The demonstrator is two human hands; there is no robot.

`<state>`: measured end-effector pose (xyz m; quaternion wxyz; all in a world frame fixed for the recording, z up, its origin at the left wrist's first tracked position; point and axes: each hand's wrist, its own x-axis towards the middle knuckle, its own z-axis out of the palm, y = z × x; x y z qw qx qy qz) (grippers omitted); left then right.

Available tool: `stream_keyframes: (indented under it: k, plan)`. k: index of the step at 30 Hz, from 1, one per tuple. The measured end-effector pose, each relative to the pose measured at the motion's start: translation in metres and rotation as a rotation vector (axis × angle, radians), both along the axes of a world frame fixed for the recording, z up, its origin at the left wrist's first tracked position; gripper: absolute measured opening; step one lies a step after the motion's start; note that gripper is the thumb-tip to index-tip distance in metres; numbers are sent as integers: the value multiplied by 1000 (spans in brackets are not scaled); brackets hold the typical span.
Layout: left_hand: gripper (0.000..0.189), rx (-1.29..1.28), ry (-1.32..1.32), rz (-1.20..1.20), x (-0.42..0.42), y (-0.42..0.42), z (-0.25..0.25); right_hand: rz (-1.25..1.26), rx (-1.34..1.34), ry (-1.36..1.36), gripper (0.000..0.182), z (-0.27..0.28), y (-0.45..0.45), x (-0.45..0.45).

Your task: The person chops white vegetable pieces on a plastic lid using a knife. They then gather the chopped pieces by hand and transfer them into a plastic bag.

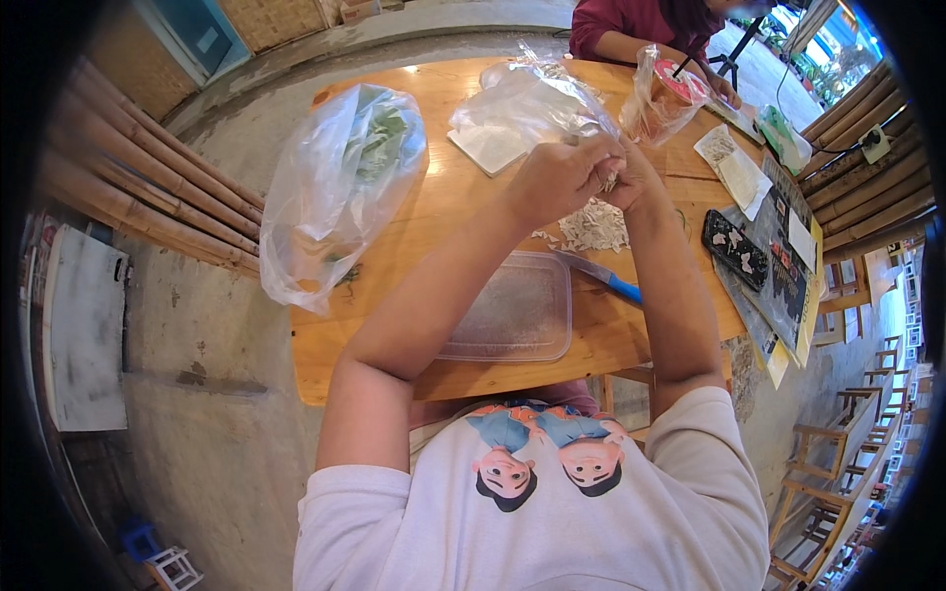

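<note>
Over the wooden table, my left hand (565, 179) and my right hand (634, 177) meet, fingers curled in against each other. A small clump of pale pieces (607, 182) shows pinched between the fingers. Just beyond them lies a crumpled clear plastic bag (521, 100); whether the fingers also touch it is hidden. Directly below my hands sits a heap of pale chopped strips (595, 226). A knife with a blue handle (625, 288) rests nearer me, its blade partly against a translucent plastic container (514, 314), which my left forearm partly covers.
At left, a plastic bag of green leaves (355, 177) reaches the table edge. A white square pad (488, 151), bagged red-lidded cup (665, 96), paper packet (733, 170), black phone (735, 247) and printed sheets (783, 295) surround my hands. Another person (628, 33) sits across.
</note>
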<state>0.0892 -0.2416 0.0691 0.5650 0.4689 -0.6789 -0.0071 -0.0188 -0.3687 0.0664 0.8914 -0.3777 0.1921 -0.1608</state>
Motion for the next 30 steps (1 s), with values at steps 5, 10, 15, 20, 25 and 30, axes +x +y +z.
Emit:
stream_keyframes:
  k: [5, 10, 15, 20, 25, 30]
  plan:
    - [13, 84, 49, -97, -15, 18, 0, -193, -211, 23, 36, 27, 14, 24]
    - [14, 88, 235, -151, -22, 25, 24, -106, -612, -311, 38, -33, -61, 54]
    - [18, 50, 604, -133, 15, 28, 41, -262, -182, 131, 32, 8, -58, 113]
    - [24, 96, 763, -81, 53, 35, 48, -140, -286, 421, 36, 36, -36, 115]
    - [27, 124, 821, -42, 66, 36, 33, 81, -364, 565, 41, 24, -52, 109]
    - [31, 113, 807, -98, 74, 33, 31, 127, -1370, 812, 33, 50, -8, 101]
